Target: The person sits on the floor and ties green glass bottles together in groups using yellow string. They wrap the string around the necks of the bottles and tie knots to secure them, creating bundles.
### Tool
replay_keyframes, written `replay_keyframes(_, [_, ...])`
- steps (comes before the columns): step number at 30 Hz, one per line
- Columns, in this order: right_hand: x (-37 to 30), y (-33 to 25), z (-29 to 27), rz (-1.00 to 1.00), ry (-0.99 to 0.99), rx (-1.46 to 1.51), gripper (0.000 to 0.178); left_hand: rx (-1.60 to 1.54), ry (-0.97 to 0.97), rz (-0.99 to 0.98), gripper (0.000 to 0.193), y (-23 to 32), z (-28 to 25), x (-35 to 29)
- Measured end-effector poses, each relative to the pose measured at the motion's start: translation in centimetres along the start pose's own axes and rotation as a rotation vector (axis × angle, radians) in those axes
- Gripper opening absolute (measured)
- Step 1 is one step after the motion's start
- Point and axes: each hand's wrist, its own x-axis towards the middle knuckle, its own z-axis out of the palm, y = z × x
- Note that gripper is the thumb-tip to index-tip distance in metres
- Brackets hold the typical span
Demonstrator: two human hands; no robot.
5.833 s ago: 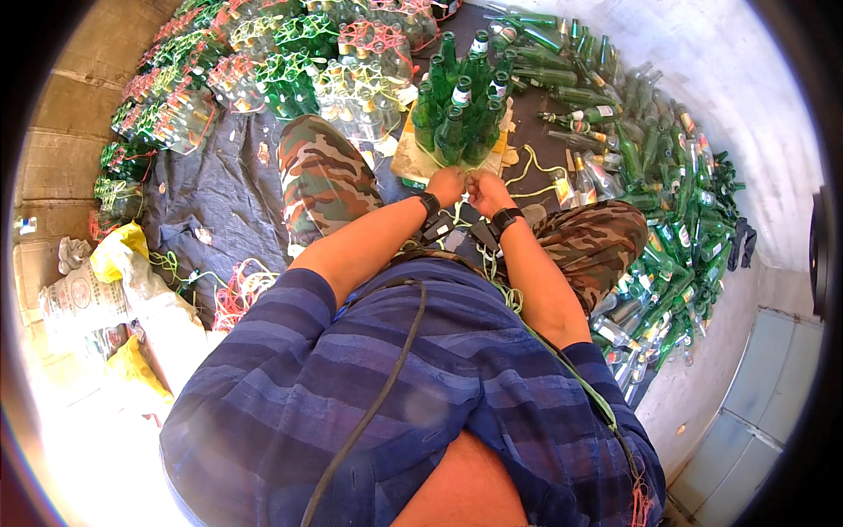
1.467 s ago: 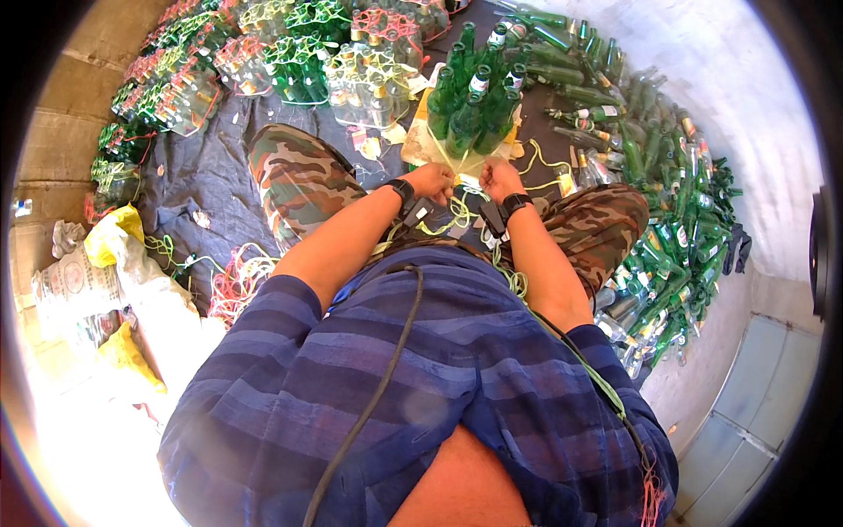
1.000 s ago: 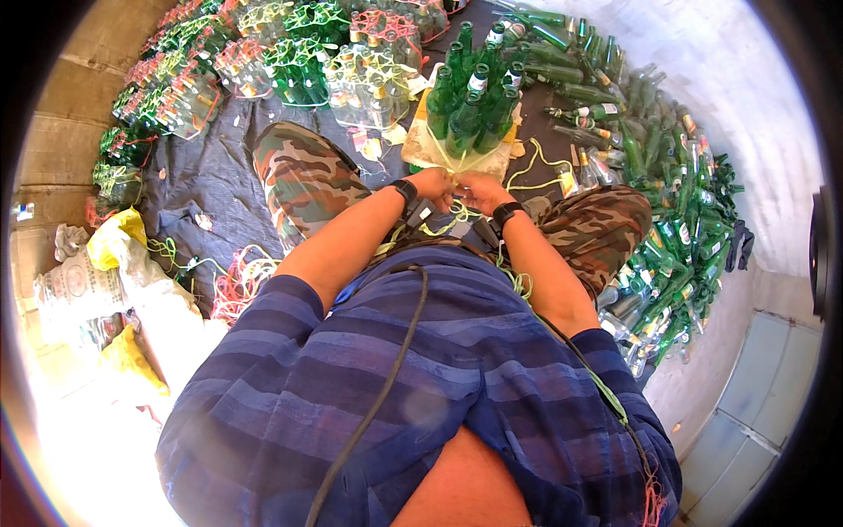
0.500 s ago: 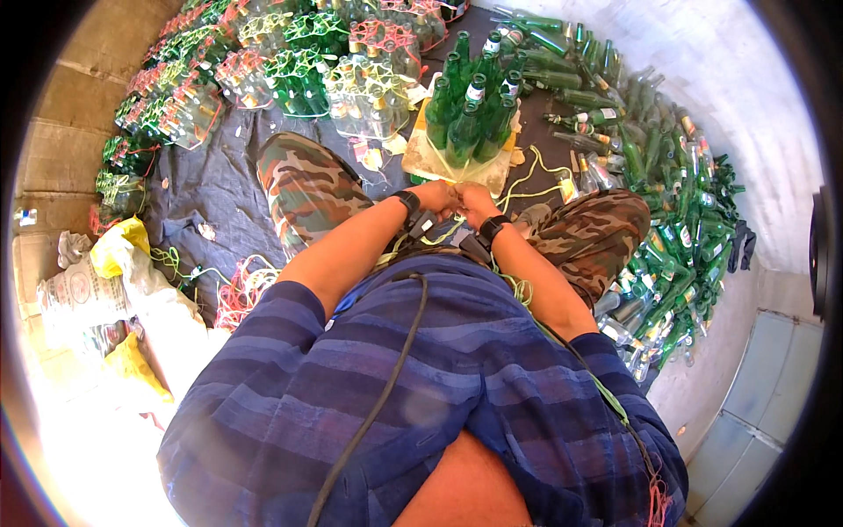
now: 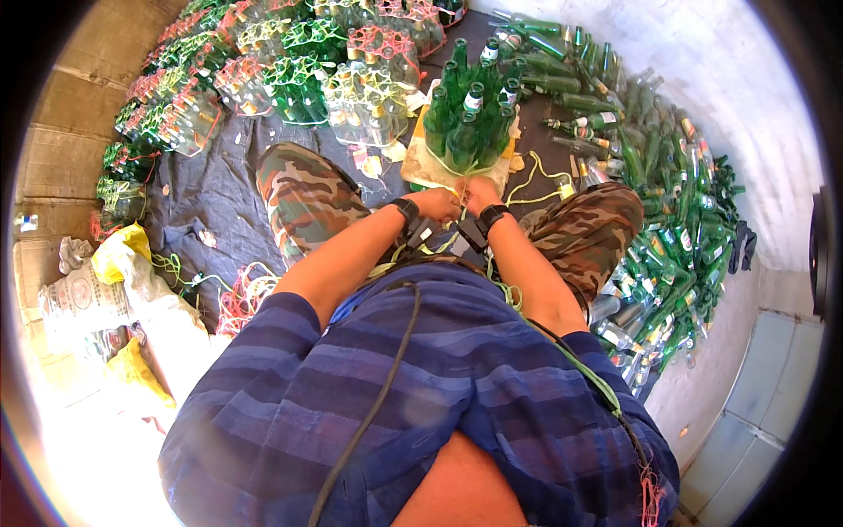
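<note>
Several green glass bottles [image 5: 467, 132] stand upright in a tight cluster on a pale, worn board [image 5: 421, 158] between my knees. A thin yellow-green cord [image 5: 452, 172] runs round the cluster's base and comes down to my fingers at the near side. My left hand [image 5: 436, 205] is closed on the cord, just left of the middle. Close beside it, my right hand [image 5: 479, 192] pinches the cord nearer the board's front edge. The exact grip and any knot are hidden by the fingers. Both wrists wear dark bands.
Tied bundles of bottles [image 5: 367, 105] stand at the back left on a dark sheet [image 5: 219, 189]. Loose bottles [image 5: 672, 211] are heaped along the right wall. Pink and white cord [image 5: 246, 299] lies tangled by a pale sack [image 5: 92, 294] on the left.
My hands have drawn slightly apart: the left has shifted a little down and left, the right has turned and risen toward the board. The bottles have barely shifted.
</note>
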Motion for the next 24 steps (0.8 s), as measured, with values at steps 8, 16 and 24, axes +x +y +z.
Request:
replay_keyframes(8, [0.5,-0.7,-0.1,0.033,-0.122,-0.107,0.011,0.679,0.012,0.421,0.018,-4.3,-1.5,1.6])
replay_keyframes(16, [-0.8,-0.9,-0.3,-0.029,-0.152,-0.216,0.013,0.458,-0.003,0.025,0.029,1.2,-2.0,-1.9])
replay_keyframes(24, [0.3,0.6,-1.8,-0.179,-0.297,-0.232,0.022,0.733,0.106,0.011,0.043,-0.2,-1.5,1.0])
